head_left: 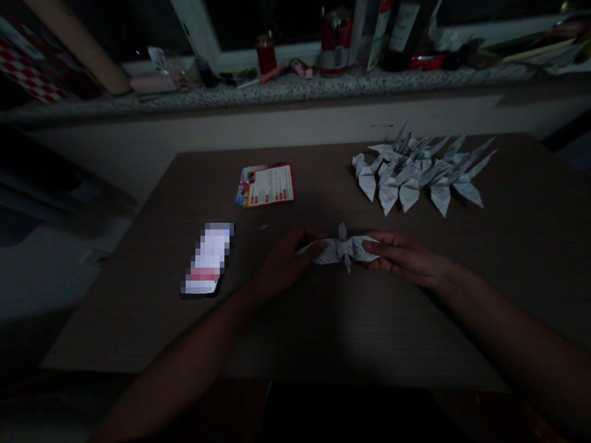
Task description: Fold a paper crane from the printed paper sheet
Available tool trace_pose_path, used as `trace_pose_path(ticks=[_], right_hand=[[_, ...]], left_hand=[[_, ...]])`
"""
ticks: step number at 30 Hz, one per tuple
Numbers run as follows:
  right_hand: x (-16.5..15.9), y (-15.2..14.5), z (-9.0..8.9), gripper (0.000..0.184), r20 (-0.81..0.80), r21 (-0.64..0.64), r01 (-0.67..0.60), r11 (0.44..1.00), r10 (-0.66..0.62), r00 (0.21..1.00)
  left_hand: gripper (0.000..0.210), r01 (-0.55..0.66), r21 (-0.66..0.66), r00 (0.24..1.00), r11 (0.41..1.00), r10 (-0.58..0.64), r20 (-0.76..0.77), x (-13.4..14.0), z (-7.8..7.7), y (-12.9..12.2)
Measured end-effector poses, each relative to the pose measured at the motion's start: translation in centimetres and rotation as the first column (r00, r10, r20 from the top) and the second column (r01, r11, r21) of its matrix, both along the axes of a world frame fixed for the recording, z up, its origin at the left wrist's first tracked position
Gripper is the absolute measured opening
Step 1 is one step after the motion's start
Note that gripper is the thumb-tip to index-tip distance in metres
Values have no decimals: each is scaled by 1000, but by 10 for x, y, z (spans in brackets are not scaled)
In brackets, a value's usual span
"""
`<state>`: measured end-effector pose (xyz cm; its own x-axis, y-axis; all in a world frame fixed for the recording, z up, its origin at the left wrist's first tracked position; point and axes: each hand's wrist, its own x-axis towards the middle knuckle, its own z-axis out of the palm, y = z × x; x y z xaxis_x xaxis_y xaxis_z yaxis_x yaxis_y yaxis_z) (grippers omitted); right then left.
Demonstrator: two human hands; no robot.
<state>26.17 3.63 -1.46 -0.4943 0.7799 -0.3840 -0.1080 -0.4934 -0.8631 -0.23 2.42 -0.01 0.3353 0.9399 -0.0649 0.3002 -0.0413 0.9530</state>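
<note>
Between my hands is an origami crane (344,248) folded from printed paper, its wings spread to either side. My left hand (295,253) pinches the left wing between thumb and fingers. The right wing is gripped by my right hand (397,253), with the thumb on top and fingers beneath. Head and tail of the crane point away from and toward me; which is which I cannot tell. Beyond my right hand, several finished paper cranes (415,172) stand clustered on the wooden table (295,332).
A phone (210,258) with a lit, blurred screen lies to the left. Behind it rests a small stack of printed cards (270,184). Tiny pale scraps (263,226) lie nearby. Along the back, a stone windowsill (286,89) carries a red can (335,46), a dark bottle (402,34) and clutter.
</note>
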Motion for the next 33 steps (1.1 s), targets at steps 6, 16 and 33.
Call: trace_pose_path(ticks=[6, 16, 33], right_hand=[[4, 2, 0, 32, -2, 9, -10, 1000, 10, 1000], [3, 1, 0, 37, 61, 60, -32, 998, 29, 998], [3, 1, 3, 36, 86, 72, -36, 997, 30, 996]], left_hand=[[25, -11, -15, 1000, 1000, 11, 6, -1, 3, -1], [28, -2, 16, 1000, 1000, 2, -12, -3, -1, 1], [28, -10, 14, 999, 1000, 11, -33, -5, 2, 2]])
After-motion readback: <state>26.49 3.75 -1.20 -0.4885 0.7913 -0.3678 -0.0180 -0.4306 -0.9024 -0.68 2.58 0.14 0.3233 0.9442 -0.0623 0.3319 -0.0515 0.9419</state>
